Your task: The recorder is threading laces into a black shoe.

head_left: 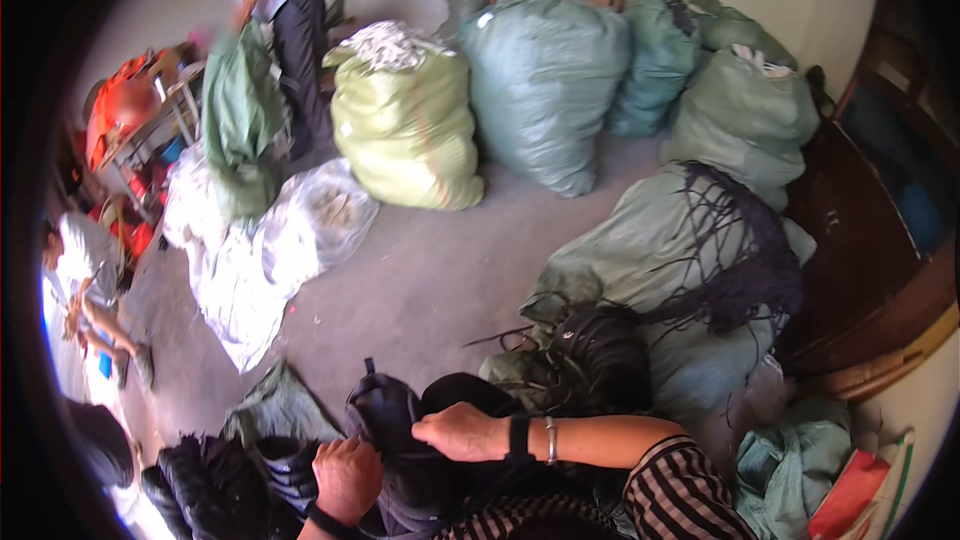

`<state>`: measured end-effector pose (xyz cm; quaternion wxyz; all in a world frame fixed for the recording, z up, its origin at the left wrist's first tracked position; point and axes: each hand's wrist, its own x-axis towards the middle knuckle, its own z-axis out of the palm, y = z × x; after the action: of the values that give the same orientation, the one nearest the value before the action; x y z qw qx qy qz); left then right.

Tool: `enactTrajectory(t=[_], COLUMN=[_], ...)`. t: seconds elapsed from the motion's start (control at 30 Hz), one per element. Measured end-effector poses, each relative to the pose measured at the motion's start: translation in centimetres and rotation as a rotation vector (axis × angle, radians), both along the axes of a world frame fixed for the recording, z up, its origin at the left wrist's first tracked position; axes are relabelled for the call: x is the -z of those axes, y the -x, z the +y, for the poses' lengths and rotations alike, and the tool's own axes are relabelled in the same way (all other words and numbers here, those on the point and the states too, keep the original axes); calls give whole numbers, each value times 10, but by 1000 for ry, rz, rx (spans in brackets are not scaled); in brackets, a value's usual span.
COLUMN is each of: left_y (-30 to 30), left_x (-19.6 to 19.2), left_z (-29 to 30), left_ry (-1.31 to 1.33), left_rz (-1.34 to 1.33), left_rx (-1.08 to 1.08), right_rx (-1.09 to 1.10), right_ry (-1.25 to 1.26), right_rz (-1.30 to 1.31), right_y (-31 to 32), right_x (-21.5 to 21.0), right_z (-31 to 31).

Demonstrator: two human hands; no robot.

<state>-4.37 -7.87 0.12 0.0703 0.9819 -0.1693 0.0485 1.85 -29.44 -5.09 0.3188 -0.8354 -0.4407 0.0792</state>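
Find dark padded piece [383,408] near, left of centre. Note right hand [462,432] pinched on its right edge; left hand [347,480] apart from right, curled at its left side, fingers hidden, can't tell grip. Best to hold both sides evenly, pull gently, not twist. Steer clear of black bundles [205,485] at left, purple netting [755,290] at right. See pale green sack [405,135] on far floor [440,270].

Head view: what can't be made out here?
Head view:
Left hand, right hand: most fingertips hidden behind the curled hands; grip on the dark item unclear.
Big pale-blue sack: contents hidden by its wall.
Person in pale top: head partly cut off by dark left edge.
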Motion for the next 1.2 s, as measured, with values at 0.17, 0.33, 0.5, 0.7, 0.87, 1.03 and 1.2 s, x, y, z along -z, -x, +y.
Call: enactTrajectory(t=[0.17, 0.33, 0.5, 0.7, 0.87, 1.03, 1.2], left_y=[-16, -39, -51, -42, -53, -65, -59], left_x=[-22, -28, -24, -26, -10, 46, 38], left_z=[-3, 13, 26, 11, 20, 81, 80], left_ry=[-127, -170, -205, -20, 77, 419, 457], left_rz=[-88, -94, 211, 313, 457, 336, 520], left_rx=[205, 543, 530, 416, 441, 466, 12], right_rx=[14, -198, -157, -76, 30, 71, 269], right_ry=[-22, -25, 141, 248, 245, 176, -721], right_rz=[-621, -590, -398, -191, -277, -193, 914], right_y=[-3, -13, -20, -22, -10, -13, -36], right_x=[-17, -7, 4, -8, 9, 16, 10], right_z=[-1, 13, 33, 50, 63, 57, 59])
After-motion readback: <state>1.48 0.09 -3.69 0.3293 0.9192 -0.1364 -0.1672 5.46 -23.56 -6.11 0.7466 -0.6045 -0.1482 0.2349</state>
